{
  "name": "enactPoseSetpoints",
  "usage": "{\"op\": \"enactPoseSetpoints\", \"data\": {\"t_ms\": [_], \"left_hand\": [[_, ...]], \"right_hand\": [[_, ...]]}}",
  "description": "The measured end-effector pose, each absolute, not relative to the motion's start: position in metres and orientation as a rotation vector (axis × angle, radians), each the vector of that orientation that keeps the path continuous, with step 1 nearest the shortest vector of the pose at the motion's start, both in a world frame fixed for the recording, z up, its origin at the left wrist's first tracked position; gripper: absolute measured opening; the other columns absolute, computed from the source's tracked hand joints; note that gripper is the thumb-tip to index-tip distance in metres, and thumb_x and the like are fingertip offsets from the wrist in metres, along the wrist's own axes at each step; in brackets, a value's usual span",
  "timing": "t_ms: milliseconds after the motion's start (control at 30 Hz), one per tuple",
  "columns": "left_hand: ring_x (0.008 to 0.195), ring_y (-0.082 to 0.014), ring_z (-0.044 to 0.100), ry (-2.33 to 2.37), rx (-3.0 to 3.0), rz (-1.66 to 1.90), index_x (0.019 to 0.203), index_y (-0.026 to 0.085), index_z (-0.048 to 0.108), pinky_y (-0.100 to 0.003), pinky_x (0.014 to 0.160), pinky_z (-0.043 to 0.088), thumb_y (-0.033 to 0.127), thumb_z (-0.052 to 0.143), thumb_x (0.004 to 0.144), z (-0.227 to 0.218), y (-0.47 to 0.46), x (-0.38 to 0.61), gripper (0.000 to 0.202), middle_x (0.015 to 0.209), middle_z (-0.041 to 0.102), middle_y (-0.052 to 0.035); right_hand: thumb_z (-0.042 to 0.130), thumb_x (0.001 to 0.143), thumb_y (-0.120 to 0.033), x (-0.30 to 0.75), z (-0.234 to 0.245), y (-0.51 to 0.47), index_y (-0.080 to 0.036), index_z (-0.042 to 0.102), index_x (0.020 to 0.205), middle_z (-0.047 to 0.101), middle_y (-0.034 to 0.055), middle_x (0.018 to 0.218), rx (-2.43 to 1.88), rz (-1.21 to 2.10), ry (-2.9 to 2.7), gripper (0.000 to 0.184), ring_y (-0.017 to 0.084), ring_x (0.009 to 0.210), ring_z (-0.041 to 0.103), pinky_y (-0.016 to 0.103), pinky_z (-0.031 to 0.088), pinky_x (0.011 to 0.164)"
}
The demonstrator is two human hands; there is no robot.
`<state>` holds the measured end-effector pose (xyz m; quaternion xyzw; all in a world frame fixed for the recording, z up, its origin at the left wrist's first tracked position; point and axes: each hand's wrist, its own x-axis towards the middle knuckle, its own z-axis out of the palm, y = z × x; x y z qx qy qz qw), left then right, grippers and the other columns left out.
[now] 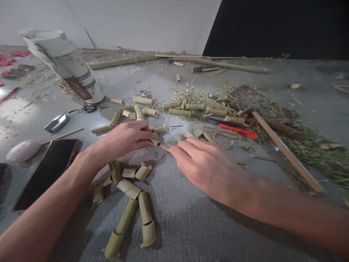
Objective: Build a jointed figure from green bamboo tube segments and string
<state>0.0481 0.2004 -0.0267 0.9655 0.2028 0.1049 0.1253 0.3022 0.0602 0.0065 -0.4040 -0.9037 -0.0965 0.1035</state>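
My left hand is closed on a short bamboo piece, held at its fingertips. My right hand pinches a thin wooden stick, whose far tip meets the end of that bamboo piece; whether it is inside the hollow I cannot tell. Below my hands lies a jointed figure of bamboo segments, with two legs spread toward me. Two loose bamboo bits lie beside its upper part. More bamboo segments stand or lie just beyond my left hand.
Cut bamboo tubes and green shavings spread behind and right. A red-handled cutter and a tool with a wooden handle lie there. At left are a dark phone-like slab, a key fob and a white cylinder.
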Motion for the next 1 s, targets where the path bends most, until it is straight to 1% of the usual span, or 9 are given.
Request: {"op": "enactPoseSetpoints", "data": {"t_ms": [167, 267, 367, 500, 600, 667, 733, 867, 1000], "left_hand": [[0.082, -0.0178, 0.064, 0.575, 2.752, 0.356, 0.125, 0.022, 0.082, -0.028, 0.073, 0.046, 0.042, 0.053, 0.113, -0.026, 0.202, 0.047, 0.037, 0.094, 0.067, -0.0058], [0.083, -0.0173, 0.065, 0.574, 2.695, 0.390, 0.124, 0.023, 0.083, -0.027, 0.076, 0.047, 0.039, 0.056, 0.112, -0.025, 0.203, 0.046, 0.034, 0.096, 0.069, -0.0056], [0.085, -0.0170, 0.066, 0.582, 2.671, 0.393, 0.124, 0.022, 0.082, -0.027, 0.078, 0.048, 0.036, 0.057, 0.112, -0.025, 0.204, 0.046, 0.031, 0.096, 0.070, -0.0051], [0.084, -0.0169, 0.067, 0.537, 2.661, 0.448, 0.124, 0.019, 0.082, -0.027, 0.076, 0.048, 0.034, 0.060, 0.111, -0.027, 0.206, 0.045, 0.030, 0.095, 0.071, -0.0058], [0.085, -0.0170, 0.068, 0.543, 2.652, 0.450, 0.123, 0.021, 0.082, -0.027, 0.077, 0.048, 0.031, 0.060, 0.110, -0.027, 0.205, 0.045, 0.028, 0.096, 0.072, -0.0056], [0.086, -0.0172, 0.068, 0.561, 2.651, 0.441, 0.122, 0.022, 0.082, -0.028, 0.078, 0.049, 0.031, 0.059, 0.110, -0.026, 0.204, 0.046, 0.027, 0.096, 0.072, -0.0049], [0.086, -0.0174, 0.067, 0.578, 2.651, 0.429, 0.123, 0.022, 0.081, -0.029, 0.079, 0.050, 0.033, 0.059, 0.111, -0.023, 0.202, 0.046, 0.027, 0.096, 0.071, -0.0049], [0.084, -0.0173, 0.066, 0.593, 2.679, 0.391, 0.123, 0.020, 0.081, -0.028, 0.075, 0.050, 0.034, 0.056, 0.112, -0.019, 0.199, 0.047, 0.030, 0.094, 0.070, -0.0059], [0.083, -0.0175, 0.067, 0.575, 2.724, 0.385, 0.122, 0.022, 0.081, -0.027, 0.074, 0.048, 0.035, 0.054, 0.113, -0.020, 0.199, 0.048, 0.032, 0.092, 0.068, -0.0048]], "right_hand": [[0.052, 0.105, -0.006, 0.312, 0.012, 0.056, -0.010, 0.073, 0.104, 0.069, 0.0070, 0.087, -1.172, -0.242, -2.592, 0.022, 0.021, 0.079, 0.064, 0.036, 0.048, 0.069], [0.047, 0.110, -0.010, 0.312, 0.019, 0.055, -0.010, 0.074, 0.105, 0.069, 0.0067, 0.086, -1.174, -0.280, -2.565, 0.027, 0.020, 0.077, 0.064, 0.035, 0.048, 0.067], [0.044, 0.112, -0.011, 0.310, 0.017, 0.058, -0.010, 0.074, 0.105, 0.070, 0.0061, 0.085, -1.112, -0.331, -2.558, 0.031, 0.019, 0.077, 0.064, 0.035, 0.049, 0.068], [0.048, 0.111, -0.010, 0.306, 0.003, 0.064, -0.009, 0.075, 0.109, 0.069, 0.0045, 0.082, -1.021, -0.516, -2.515, 0.027, 0.017, 0.074, 0.062, 0.034, 0.048, 0.066], [0.053, 0.109, -0.009, 0.305, -0.006, 0.069, -0.009, 0.075, 0.110, 0.066, 0.0023, 0.077, -1.007, -0.626, -2.482, 0.023, 0.016, 0.070, 0.059, 0.033, 0.045, 0.063], [0.052, 0.109, -0.009, 0.303, -0.008, 0.072, -0.008, 0.075, 0.111, 0.067, 0.0026, 0.077, -1.008, -0.640, -2.493, 0.023, 0.016, 0.071, 0.058, 0.033, 0.044, 0.062], [0.050, 0.109, -0.007, 0.302, -0.007, 0.074, -0.009, 0.075, 0.111, 0.068, 0.0041, 0.081, -1.014, -0.595, -2.528, 0.025, 0.017, 0.073, 0.059, 0.033, 0.045, 0.064], [0.049, 0.105, -0.003, 0.300, -0.003, 0.078, -0.010, 0.073, 0.106, 0.069, 0.0076, 0.089, -1.097, -0.391, -2.587, 0.025, 0.021, 0.082, 0.062, 0.034, 0.049, 0.072], [0.049, 0.104, 0.000, 0.299, -0.003, 0.078, -0.011, 0.071, 0.108, 0.070, 0.0089, 0.093, -1.179, -0.217, -2.609, 0.025, 0.022, 0.085, 0.062, 0.034, 0.049, 0.075]]}}
